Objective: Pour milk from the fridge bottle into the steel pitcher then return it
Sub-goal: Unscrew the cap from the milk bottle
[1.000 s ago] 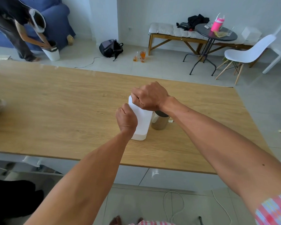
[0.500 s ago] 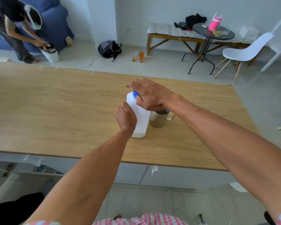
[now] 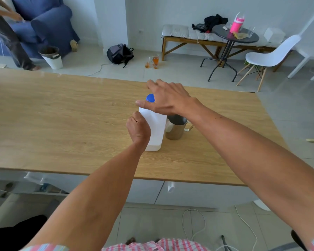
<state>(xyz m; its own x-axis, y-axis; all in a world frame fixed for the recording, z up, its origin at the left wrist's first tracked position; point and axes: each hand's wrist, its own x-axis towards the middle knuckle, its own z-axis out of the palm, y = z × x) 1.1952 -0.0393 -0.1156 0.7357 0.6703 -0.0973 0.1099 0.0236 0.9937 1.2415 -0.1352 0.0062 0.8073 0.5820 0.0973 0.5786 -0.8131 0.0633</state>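
Two hands [image 3: 139, 128] [image 3: 168, 98] on plain, unlabelled white milk bottle [image 3: 155, 127], blue cap [image 3: 150, 98].

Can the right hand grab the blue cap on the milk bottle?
Probably yes. The right hand is spread open right beside the blue cap, thumb just under it, with nothing between them. The left hand steadies the milk bottle.

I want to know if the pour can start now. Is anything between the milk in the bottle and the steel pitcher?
Yes: the blue cap sits on the milk bottle, under the right hand. The left hand grips the bottle's side. The steel pitcher stands open beside the bottle on the table.
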